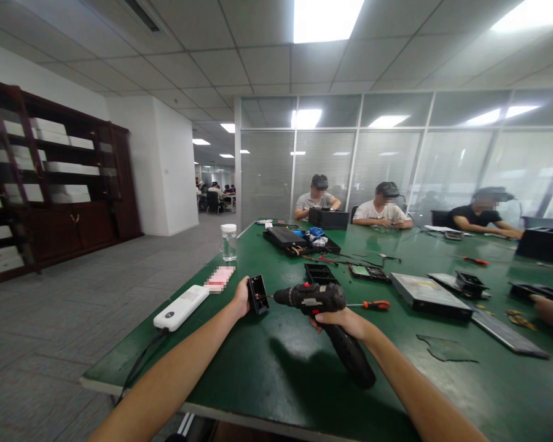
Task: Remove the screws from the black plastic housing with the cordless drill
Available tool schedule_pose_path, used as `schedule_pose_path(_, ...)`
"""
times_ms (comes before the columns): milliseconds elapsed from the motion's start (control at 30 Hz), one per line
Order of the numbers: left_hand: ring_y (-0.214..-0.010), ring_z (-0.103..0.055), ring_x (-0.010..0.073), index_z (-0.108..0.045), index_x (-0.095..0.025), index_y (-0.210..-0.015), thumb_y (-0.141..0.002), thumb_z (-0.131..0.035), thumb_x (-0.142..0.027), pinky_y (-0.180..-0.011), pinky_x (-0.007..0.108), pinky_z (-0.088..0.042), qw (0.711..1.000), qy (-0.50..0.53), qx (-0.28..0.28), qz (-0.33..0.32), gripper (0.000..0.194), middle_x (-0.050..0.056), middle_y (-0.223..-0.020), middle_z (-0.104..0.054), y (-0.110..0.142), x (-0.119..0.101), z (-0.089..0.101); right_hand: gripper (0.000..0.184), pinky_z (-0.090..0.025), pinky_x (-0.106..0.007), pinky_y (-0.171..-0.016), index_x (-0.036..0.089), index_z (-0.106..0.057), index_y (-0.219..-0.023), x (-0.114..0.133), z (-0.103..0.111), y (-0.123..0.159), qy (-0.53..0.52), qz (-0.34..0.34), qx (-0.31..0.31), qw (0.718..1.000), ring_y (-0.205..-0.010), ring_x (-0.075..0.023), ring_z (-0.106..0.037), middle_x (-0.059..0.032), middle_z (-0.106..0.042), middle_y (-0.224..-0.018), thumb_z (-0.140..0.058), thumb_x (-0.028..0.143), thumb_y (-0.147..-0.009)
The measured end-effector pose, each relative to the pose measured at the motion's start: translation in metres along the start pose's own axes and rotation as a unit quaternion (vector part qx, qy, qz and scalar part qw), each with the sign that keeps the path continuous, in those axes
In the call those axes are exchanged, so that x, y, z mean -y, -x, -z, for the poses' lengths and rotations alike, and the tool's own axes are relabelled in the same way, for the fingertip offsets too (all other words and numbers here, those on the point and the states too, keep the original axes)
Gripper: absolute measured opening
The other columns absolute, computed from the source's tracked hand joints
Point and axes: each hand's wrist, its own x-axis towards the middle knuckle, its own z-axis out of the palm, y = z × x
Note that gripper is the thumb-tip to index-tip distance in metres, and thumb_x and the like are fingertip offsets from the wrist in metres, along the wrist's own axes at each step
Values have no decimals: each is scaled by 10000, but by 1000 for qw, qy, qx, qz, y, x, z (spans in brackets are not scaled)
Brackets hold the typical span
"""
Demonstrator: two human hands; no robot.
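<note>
My right hand (pixel 334 320) is wrapped round the grip of a black cordless drill (pixel 316 298), which points left. The bit at its tip reaches the open face of a small black box-shaped housing (pixel 258 296); whether it touches a screw inside cannot be made out. My left hand (pixel 242 297) is closed on the left side of that housing and tilts it up above the table. Behind the drill lie a black compartmented plastic part (pixel 320 274) and a screwdriver (pixel 376 305) with an orange and black handle.
The green table (pixel 239 374) carries a white power bank (pixel 181 307) with a cable, a clear bottle (pixel 229 244), a silver disc drive (pixel 430 294), and an opened device (pixel 368 272). A co-worker's hand (pixel 550 312) is at the right edge. Several people sit across the table.
</note>
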Motion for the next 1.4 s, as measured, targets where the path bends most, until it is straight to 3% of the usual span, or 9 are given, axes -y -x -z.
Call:
schedule_pose_path(567, -390, -451, 126, -470, -146, -594, -656, -352, -429, -442, 286, -398, 1000, 4, -3, 6, 313, 18, -493, -474, 4, -2, -4, 263, -394, -295, -626, 75, -511, -836, -2, 1, 0, 2, -7, -3, 1000, -638, -126, -473, -58, -502, -715, -511, 269, -657)
schedule_pose_path(1400, -374, -438, 120, -456, -154, -595, -664, -350, -417, -418, 270, -387, 1000, 9, -15, 7, 292, 14, -481, -467, 11, -4, -7, 285, -393, -298, -627, 74, -494, -880, -3, 2, 0, 6, 2, 2, 1000, -638, -127, -465, -57, -492, -711, -494, 269, -672)
